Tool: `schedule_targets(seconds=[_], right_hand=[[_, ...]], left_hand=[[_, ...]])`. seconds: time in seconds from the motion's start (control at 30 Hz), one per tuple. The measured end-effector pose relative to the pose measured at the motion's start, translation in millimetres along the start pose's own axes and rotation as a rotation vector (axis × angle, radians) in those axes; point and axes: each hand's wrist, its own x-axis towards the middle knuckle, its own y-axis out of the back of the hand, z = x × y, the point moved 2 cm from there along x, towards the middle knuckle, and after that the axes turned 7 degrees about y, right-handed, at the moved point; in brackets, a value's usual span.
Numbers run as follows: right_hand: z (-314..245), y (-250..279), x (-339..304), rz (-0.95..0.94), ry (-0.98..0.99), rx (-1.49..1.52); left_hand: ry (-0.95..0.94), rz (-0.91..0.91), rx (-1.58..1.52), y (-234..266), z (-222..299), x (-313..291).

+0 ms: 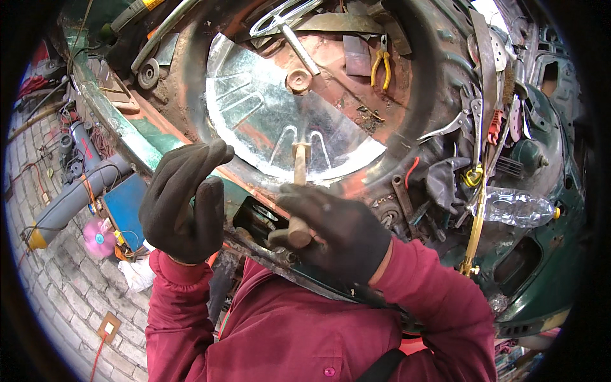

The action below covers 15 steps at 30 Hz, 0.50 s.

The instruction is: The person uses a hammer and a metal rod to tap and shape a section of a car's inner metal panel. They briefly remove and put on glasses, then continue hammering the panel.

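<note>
Silver grooved sheet (245, 130); brown hammer (300, 169)

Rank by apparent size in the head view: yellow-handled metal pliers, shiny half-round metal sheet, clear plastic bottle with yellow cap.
1. Shiny half-round metal sheet, by far the largest
2. Clear plastic bottle
3. Yellow-handled metal pliers, the smallest

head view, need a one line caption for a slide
Gloved right hand grips a hammer over ribbed, shiny sheet metal; gloved left hand is raised, yellow-handled pliers lying beyond.
</note>
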Motion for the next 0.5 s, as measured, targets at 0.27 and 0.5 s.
schedule_targets(seconds=[0.27,0.5], right_hand=[[31.1,40.1,43.1,0.216,-0.038,-0.193],[25.6,43.4,21.8,-0.099,0.052,-0.148]], left_hand=[[0.027,0.005,-0.037,1.5,-6.3,-5.8],[-0.034,0.000,-0.029,4.9,-7.0,-2.4]])
